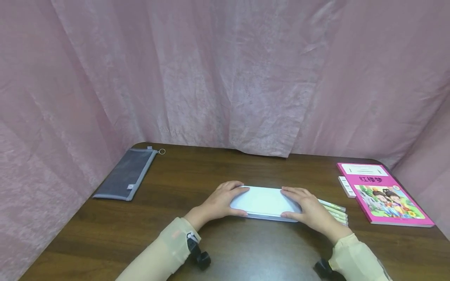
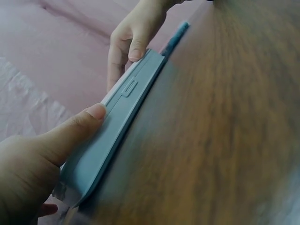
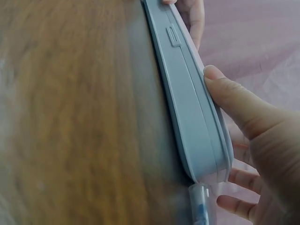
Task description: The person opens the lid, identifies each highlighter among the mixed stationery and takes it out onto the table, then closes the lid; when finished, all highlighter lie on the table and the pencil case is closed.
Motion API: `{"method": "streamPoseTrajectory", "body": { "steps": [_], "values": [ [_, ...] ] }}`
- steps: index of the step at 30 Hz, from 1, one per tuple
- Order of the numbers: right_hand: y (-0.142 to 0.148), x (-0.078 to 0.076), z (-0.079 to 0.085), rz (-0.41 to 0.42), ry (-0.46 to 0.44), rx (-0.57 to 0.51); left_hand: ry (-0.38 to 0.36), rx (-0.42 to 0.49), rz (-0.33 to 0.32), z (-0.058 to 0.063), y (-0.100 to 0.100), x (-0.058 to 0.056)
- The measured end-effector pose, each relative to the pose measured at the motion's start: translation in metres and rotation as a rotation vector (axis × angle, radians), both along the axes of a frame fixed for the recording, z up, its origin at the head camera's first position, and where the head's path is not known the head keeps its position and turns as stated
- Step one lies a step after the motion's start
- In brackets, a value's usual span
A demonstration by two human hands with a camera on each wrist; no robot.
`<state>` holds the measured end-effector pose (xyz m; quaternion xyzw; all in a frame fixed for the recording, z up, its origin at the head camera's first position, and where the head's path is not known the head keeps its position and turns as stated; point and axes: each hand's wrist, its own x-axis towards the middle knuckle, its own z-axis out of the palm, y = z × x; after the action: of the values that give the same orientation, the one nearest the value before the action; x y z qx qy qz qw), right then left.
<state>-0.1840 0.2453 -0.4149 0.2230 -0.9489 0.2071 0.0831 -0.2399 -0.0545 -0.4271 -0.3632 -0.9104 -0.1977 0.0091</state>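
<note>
A pale blue-white plastic pencil case (image 1: 265,201) lies lengthwise in front of me with its lid down. Its small front latch (image 2: 130,88) shows in both wrist views. My left hand (image 1: 222,200) grips the left end, thumb at the near lid edge and fingers toward the far side. At the opposite end my right hand (image 1: 309,207) holds it the same way, its thumb (image 3: 234,96) against the lid seam. Several green-and-white pens (image 1: 335,212) lie just past the right hand, partly hidden by it. One clear-ended pen (image 3: 200,201) shows close by the case's right end.
A grey mesh zip pouch (image 1: 123,171) lies at the table's left edge. On the right lies a pink picture-cover book (image 1: 384,195), with a small white block (image 1: 347,187) beside its left edge. Pink curtains (image 1: 225,78) hang behind the brown wooden table (image 1: 197,168).
</note>
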Motion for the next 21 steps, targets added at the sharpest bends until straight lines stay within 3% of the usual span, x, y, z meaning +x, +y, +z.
{"method": "streamPoseTrajectory", "body": {
  "steps": [13, 21],
  "values": [
    [0.000, -0.005, 0.008, -0.018, -0.015, 0.073, 0.037, -0.086, -0.009, 0.004, 0.002, -0.007],
    [0.000, -0.006, 0.016, -0.034, -0.047, 0.086, 0.049, -0.060, 0.022, 0.010, -0.005, -0.010]
  ]
}}
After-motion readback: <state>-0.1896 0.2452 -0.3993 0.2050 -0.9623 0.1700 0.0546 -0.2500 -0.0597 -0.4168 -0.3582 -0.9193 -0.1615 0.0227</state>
